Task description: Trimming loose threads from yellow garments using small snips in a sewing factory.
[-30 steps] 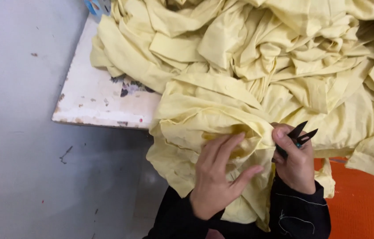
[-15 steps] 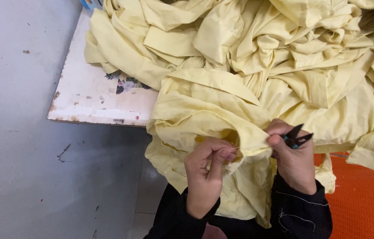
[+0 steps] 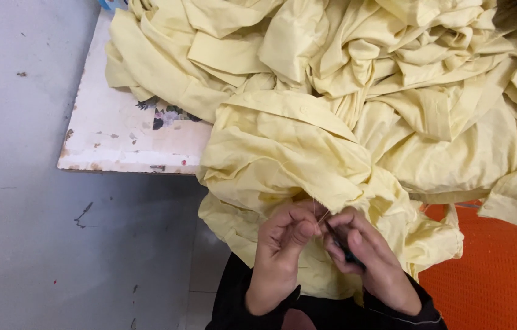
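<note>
The left hand (image 3: 283,256) is pinching a fine thread (image 3: 319,215) at the hem of a yellow shirt (image 3: 283,159) just above both hands. The right hand (image 3: 365,263) is gripping small dark snips (image 3: 343,244). The shirt is hanging off the bench (image 3: 124,140), looking soft and light, best held by its edge.

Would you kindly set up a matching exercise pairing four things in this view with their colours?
Things:
1. cloth
2. table
3. snips in the right hand
4. mat

Colours:
A. orange
B. black
C. pale yellow
D. chipped white

Pairs: 1-C, 2-D, 3-B, 4-A. The left hand pinches the cloth beside the snips.
</note>
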